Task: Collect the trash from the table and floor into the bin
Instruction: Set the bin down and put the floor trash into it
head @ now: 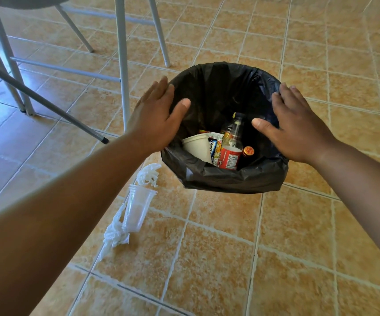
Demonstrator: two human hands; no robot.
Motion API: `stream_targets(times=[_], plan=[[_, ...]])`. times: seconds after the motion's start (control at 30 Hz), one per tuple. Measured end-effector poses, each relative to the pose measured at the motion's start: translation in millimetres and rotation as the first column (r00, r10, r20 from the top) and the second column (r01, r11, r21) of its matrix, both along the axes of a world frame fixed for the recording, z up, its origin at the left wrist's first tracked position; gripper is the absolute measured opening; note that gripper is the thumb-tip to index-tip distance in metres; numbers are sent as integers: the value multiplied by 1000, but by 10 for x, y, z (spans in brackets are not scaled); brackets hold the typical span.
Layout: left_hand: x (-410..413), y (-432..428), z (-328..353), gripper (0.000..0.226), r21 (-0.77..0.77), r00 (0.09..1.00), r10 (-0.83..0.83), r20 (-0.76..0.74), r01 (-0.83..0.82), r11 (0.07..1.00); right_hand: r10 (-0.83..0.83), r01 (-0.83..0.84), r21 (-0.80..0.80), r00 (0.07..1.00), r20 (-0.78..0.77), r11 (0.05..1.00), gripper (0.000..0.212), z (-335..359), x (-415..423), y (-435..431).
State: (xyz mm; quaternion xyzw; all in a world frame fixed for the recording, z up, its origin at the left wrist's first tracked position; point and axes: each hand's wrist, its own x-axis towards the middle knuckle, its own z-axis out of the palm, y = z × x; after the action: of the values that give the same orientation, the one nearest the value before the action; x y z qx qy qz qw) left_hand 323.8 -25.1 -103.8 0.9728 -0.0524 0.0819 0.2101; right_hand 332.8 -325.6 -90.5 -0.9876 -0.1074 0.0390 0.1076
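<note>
A bin lined with a black bag (227,176) stands on the tiled floor. Inside lie a white cup (195,147), a clear bottle with a red label (231,144), a small dark bottle with an orange cap (248,151) and a printed packet (216,149). My left hand (157,117) lies flat against the bin's left rim, fingers straight. My right hand (298,126) is spread over the right rim, thumb over the opening. On the floor left of the bin lie a clear plastic cup (137,207) on its side and white crumpled tissue (116,236), with another white tissue piece (149,174) near the bin.
White metal table legs and crossbars (121,65) stand at the upper left, close to the bin. A dark thin pole (47,103) slants down to the floor beside them. Tiled floor (230,258) stretches in front and to the right.
</note>
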Motion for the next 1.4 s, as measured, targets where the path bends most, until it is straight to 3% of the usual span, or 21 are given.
stream_targets(times=[0.1, 0.17, 0.27, 0.33, 0.4, 0.53, 0.7, 0.87, 0.93, 1.0, 1.1, 1.2, 1.27, 1.4], plan=[[-23, 204, -134, 59, -199, 983, 67, 171, -32, 980, -2, 2, 12, 1000, 5, 1000, 96, 0, 2, -6], [-78, 410, -312, 57, -273, 977, 122, 177, -70, 959, -3, 3, 14, 1000, 13, 1000, 92, -3, 8, -9], [-224, 756, -711, 56, -177, 971, 194, -137, -217, 960, -1, 1, 9, 1000, 16, 1000, 89, -10, 13, -9], [-350, 951, -1002, 62, 24, 840, 238, -487, -259, 966, 1, -1, 8, 1000, 14, 1000, 89, -14, 13, -10], [-480, 1090, -1211, 71, 211, 686, 252, -682, -146, 967, 2, -2, 13, 1000, 14, 1000, 88, -19, 12, -11], [-597, 1122, -1359, 81, 274, 641, 212, -737, -3, 962, -4, 3, 38, 1000, 16, 999, 88, -24, 10, -7], [-554, 993, -1288, 54, 241, 635, 86, -768, 162, 957, -7, 6, 53, 1000, 24, 999, 85, -28, 6, -16], [-336, 1070, -977, 48, 98, 594, 83, -800, -7, 995, -5, 3, 74, 1000, 29, 997, 84, -45, 8, -23], [-164, 1192, -716, 48, 90, 625, 139, -768, -109, 990, -7, 4, 79, 999, 33, 997, 84, -54, 12, -25], [26, 1366, -414, 50, 34, 724, 229, -651, -273, 961, -10, 7, 80, 999, 34, 997, 84, -61, 15, -24], [230, 1552, 60, 48, -309, 853, 395, -340, -498, 810, -13, 11, 87, 999, 33, 996, 83, -69, 17, -23], [259, 1391, 458, 47, -662, 897, 435, -81, -375, 649, -10, 7, 86, 999, 38, 996, 82, -69, 20, -19], [224, 1074, 627, 39, -760, 932, 360, 32, -211, 614, -10, 6, 90, 999, 43, 996, 82, -68, 23, -16], [123, 348, 635, 23, -675, 952, 240, 189, -51, 736, -17, 12, 90, 999, 45, 996, 82, -69, 22, -18]])
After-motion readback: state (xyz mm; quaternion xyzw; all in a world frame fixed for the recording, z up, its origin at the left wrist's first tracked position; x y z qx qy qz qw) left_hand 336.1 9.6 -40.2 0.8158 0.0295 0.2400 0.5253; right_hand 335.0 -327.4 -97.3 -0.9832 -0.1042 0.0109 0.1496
